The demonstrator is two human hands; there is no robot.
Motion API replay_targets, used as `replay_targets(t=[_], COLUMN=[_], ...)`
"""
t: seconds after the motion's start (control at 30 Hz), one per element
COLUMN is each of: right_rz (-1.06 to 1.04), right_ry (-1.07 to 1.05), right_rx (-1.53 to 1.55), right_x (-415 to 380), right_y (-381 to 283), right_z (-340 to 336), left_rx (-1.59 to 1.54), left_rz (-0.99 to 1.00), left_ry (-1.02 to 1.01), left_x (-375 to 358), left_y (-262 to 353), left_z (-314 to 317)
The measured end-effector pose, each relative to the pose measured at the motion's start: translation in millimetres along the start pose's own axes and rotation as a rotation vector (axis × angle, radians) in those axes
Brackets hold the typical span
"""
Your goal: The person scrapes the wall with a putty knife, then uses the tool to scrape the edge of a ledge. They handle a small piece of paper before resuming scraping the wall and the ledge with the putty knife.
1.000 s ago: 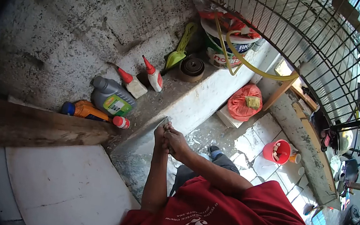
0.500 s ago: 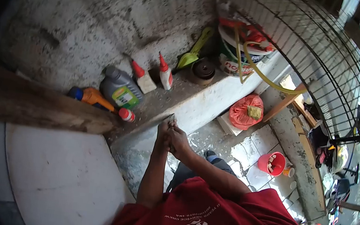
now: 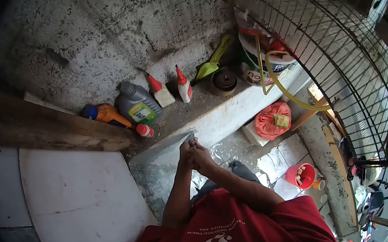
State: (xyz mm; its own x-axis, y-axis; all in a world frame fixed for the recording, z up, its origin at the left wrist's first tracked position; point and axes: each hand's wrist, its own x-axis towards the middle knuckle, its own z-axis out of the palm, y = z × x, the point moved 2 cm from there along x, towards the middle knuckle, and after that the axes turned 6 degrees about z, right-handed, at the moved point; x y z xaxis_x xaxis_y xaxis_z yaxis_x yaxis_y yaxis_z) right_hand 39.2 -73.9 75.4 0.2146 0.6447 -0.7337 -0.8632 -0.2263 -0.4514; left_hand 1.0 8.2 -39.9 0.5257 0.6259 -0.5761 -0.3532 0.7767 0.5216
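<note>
My left hand (image 3: 185, 150) and my right hand (image 3: 201, 159) are closed and pressed together in front of the ledge. A small greyish piece (image 3: 190, 137) sticks out past the fingertips; its kind is too small and hidden to tell. On the ledge nearby are a small white bottle with a red cap (image 3: 144, 130), a grey jug with a green label (image 3: 138, 105), and two white squeeze bottles with red tops, one leaning (image 3: 161, 93) and one more upright (image 3: 184, 86). An orange bottle with a dark blue cap (image 3: 106, 114) lies beside the jug.
A brown coiled roll (image 3: 224, 82), a lime-green scoop (image 3: 214, 60) and a paint bucket (image 3: 252, 70) stand along the ledge. Wire mesh (image 3: 353, 68) hangs at upper right. On the floor are a red bag (image 3: 267, 122) and a pink bucket (image 3: 292, 178). A wooden beam (image 3: 56, 125) juts from the left.
The camera view has shifted, so the ledge and its bottles appear slightly lower and to the right. My hands stay closed together, with the greyish piece still at the fingertips.
</note>
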Motion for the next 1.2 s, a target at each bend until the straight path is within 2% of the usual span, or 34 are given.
replay_targets(t=[0.03, 0.13, 0.2, 0.27, 0.37, 0.4, 0.5, 0.57, 0.6, 0.67, 0.77, 0.8, 0.9, 0.93, 1.03, 1.07, 1.17, 1.2], right_rz=[0.049, 0.137, 0.118, 0.11, 0.055, 0.086, 0.207, 0.012, -0.057, 0.106, 0.206, 0.26, 0.261, 0.236, 0.221, 0.242, 0.278, 0.225], right_ry=[-0.019, -0.1, -0.071, -0.106, -0.068, -0.08, -0.206, -0.269, -0.285, -0.098, -0.138, -0.126, -0.074, -0.103, -0.128, -0.158, -0.15, -0.105], right_rx=[-0.017, 0.0, -0.04, -0.001, -0.05, -0.026, -0.003, -0.344, -0.338, -0.081, -0.019, -0.043, -0.006, 0.001, 0.024, 0.035, 0.037, -0.023], right_x=[-11.8, -24.0, -10.0, 13.1, -10.1, -31.1, -0.6, 36.5, 38.7, -18.5, -6.4, 7.6, -9.1, -28.3, -27.1, -1.9, 10.4, -11.1], right_y=[-0.8, -13.1, -16.6, -16.1, -25.3, -37.0, -30.4, -16.8, -4.3, -39.1, -42.4, -44.3, -52.7, -57.9, -59.9, -48.5, -41.5, -49.0], right_z=[2.6, 9.1, 6.1, -9.3, -5.2, 5.7, -0.9, -26.3, -33.6, 2.6, 0.7, -1.8, -0.9, 2.3, 10.7, 0.2, -14.2, -5.9], left_rx=[-0.122, -0.054, 0.0, 0.309, 0.256, -0.037, 0.067, 0.228, 0.253, 0.234, 0.093, 0.091, 0.192, 0.023, 0.089, 0.201, 0.164, 0.284], left_rz=[-0.091, -0.055, -0.023, 0.148, 0.203, -0.055, 0.068, 0.188, 0.224, 0.226, 0.104, 0.019, 0.146, 0.023, 0.103, 0.125, 0.15, 0.219], left_ry=[0.057, 0.021, 0.015, 0.04, -0.005, 0.073, 0.038, 0.088, 0.138, 0.169, 0.148, -0.005, 0.218, 0.215, 0.206, 0.184, 0.184, 0.213], left_x=[2.6, -15.2, 6.4, -9.1, -11.7, -19.6, 1.7, 0.6, -27.6, -29.2, -9.4, -10.0, -11.1, -12.3, -24.0, -24.2, -5.0, -31.7], left_y=[-3.3, 16.9, 8.8, 5.4, 5.5, 13.8, -2.2, -8.3, 5.2, 19.2, 8.1, 4.4, 2.1, 5.6, 18.9, 20.4, -0.2, 19.0], left_z=[-7.9, 11.7, 10.4, 35.6, 36.5, 38.7, 5.6, 3.5, 37.0, 57.2, 32.7, 32.8, 39.8, 47.3, 58.2, 61.0, 37.3, 68.6])
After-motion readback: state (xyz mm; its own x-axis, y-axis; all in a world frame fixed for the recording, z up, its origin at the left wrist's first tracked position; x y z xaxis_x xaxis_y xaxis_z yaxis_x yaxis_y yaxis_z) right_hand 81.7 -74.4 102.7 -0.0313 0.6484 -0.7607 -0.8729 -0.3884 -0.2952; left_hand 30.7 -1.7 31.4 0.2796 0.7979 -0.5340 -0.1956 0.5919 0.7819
